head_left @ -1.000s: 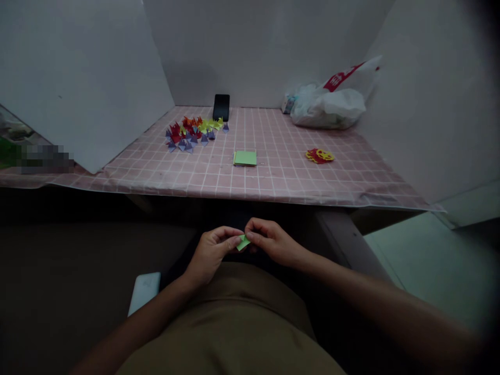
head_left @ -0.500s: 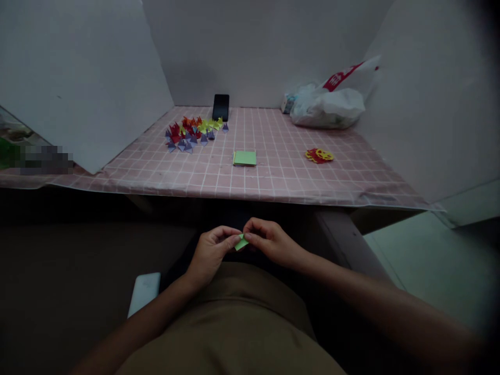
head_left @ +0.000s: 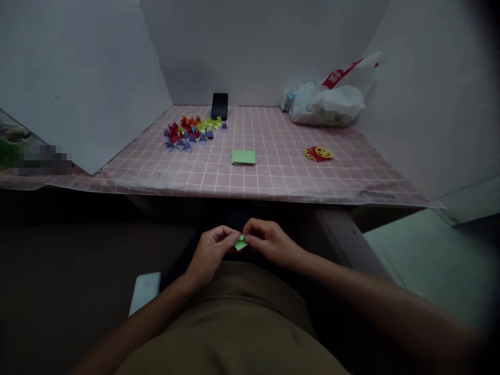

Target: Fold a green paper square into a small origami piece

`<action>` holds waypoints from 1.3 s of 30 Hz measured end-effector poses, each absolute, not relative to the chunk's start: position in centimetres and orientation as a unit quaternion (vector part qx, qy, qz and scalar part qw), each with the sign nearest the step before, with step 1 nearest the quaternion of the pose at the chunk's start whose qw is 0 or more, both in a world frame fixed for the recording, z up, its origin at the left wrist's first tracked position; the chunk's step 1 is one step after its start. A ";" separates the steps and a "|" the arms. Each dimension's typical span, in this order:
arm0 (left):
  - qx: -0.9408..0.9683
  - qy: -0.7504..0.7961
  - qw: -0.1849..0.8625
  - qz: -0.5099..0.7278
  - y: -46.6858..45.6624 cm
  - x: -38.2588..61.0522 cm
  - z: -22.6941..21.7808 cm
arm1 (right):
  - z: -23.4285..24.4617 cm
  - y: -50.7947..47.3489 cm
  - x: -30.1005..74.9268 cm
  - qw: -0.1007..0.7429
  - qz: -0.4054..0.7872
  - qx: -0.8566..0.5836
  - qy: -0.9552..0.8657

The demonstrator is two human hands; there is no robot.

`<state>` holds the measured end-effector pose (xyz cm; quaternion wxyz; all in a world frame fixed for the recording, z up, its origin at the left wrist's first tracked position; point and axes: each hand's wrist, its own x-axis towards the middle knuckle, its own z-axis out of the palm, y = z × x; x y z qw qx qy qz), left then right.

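Observation:
Between my two hands is a small folded piece of green paper (head_left: 240, 243), held over my lap below the table's front edge. My left hand (head_left: 213, 250) pinches its left side between thumb and fingers. On the right side, the thumb and curled forefinger of my right hand (head_left: 271, 242) are closed on the paper. A stack of green paper squares (head_left: 244, 157) lies on the table beyond my hands. Farther back at the left stand several folded paper figures (head_left: 189, 133) in red, orange, yellow and purple.
A pink checked cloth (head_left: 273, 177) covers the table. A dark phone (head_left: 219, 106) leans on the back panel. At the right are a white plastic bag (head_left: 328, 107) and a red and yellow bundle (head_left: 319, 153). A pale flat device (head_left: 145, 291) lies by my left forearm.
The green paper has changed shape slightly between my fingers, with a small flap now showing at its top. Both hands stay in nearly the same place.

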<state>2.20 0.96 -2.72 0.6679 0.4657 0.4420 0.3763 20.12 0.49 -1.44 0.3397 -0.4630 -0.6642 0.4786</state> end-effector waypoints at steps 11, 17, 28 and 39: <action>0.455 0.450 0.676 0.364 1.1 2.4 -2.4 | -1.5 0.4 19.9 0.350 0.461 -0.462 -0.673; 0.459 0.456 0.672 0.360 1.2 2.5 -2.2 | -1.6 0.4 19.9 0.352 0.496 -0.463 -0.645; 0.476 0.471 0.638 0.381 1.1 2.5 -2.7 | -1.3 0.6 20.1 0.340 0.565 -0.441 -0.609; 0.460 0.454 0.664 0.375 0.9 2.4 -2.9 | -1.7 0.8 20.0 0.330 0.532 -0.467 -0.625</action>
